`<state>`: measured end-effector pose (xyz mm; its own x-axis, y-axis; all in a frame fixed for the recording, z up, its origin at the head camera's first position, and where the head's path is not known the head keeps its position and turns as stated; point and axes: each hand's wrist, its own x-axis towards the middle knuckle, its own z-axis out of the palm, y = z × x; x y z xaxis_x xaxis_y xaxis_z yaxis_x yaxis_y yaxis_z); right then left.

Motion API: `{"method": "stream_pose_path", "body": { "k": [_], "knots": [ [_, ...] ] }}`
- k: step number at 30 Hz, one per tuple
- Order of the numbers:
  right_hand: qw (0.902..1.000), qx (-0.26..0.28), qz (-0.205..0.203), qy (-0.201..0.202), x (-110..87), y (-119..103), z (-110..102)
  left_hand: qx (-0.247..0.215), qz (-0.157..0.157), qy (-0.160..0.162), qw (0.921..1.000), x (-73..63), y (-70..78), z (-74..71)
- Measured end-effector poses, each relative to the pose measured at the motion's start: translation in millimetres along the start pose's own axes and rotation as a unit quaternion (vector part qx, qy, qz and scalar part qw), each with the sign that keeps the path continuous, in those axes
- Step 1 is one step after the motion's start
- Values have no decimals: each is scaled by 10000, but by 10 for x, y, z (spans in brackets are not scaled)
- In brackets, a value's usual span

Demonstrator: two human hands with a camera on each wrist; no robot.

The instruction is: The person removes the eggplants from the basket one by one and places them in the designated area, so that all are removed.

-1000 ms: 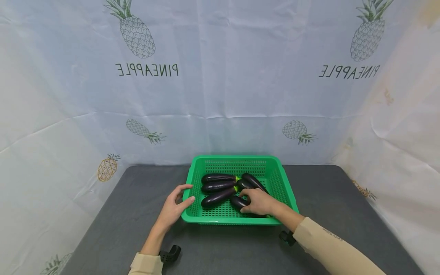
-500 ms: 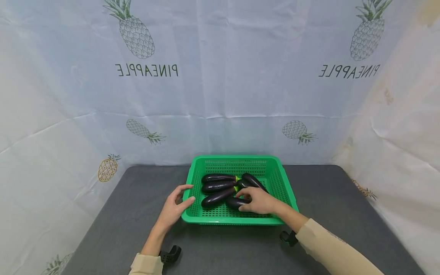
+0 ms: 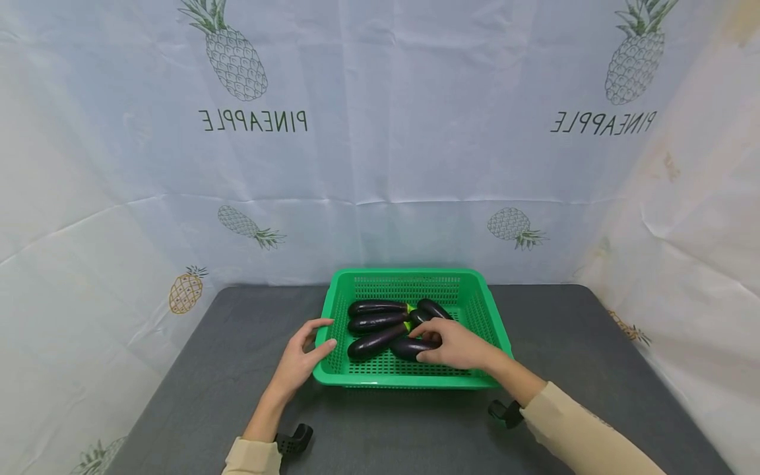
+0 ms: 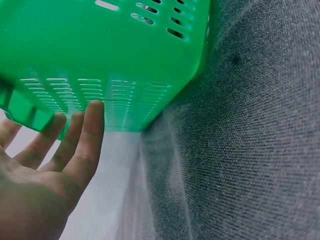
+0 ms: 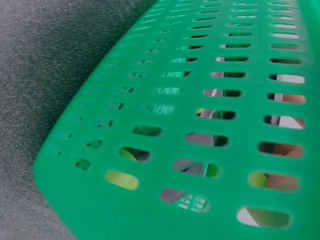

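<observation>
A green slotted plastic basket (image 3: 410,381) holds several dark purple eggplants. Three, such as the front-left eggplant (image 3: 374,343), lie side by side at the left with their green stems toward the right. My right hand (image 3: 457,344) reaches in over the near right part and grips another eggplant (image 3: 406,349), whose right end the hand covers. Behind that hand a further eggplant (image 3: 433,309) shows partly. At the basket's left side my left hand (image 3: 299,356) rests thumb and fingers on the rim; its fingers (image 4: 90,135) extend along the outer wall in the left wrist view.
The basket stands on a dark grey table (image 3: 267,343) near its back edge. A pale pineapple-print curtain (image 3: 392,145) rises behind and on both sides. In the right wrist view the basket's slotted wall (image 5: 165,125) blocks most of the hand.
The gripped eggplant has turned to lie more level and shifted slightly left. My right hand has slid a little to the right and up. The left hand stays put.
</observation>
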<state>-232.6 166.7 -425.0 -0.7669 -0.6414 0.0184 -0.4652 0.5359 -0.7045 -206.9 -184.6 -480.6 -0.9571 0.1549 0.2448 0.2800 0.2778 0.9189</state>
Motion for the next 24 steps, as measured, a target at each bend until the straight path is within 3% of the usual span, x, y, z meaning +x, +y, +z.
{"method": "stream_pose_path", "body": {
  "k": [12,24],
  "knots": [
    [9993,127,146,320,-165,-140,-135,17,39,-76,10000,-3,22,-21],
    [9983,61,-29,576,-353,-277,-306,-10,-24,-21,10000,2,30,-12]
  ]
}}
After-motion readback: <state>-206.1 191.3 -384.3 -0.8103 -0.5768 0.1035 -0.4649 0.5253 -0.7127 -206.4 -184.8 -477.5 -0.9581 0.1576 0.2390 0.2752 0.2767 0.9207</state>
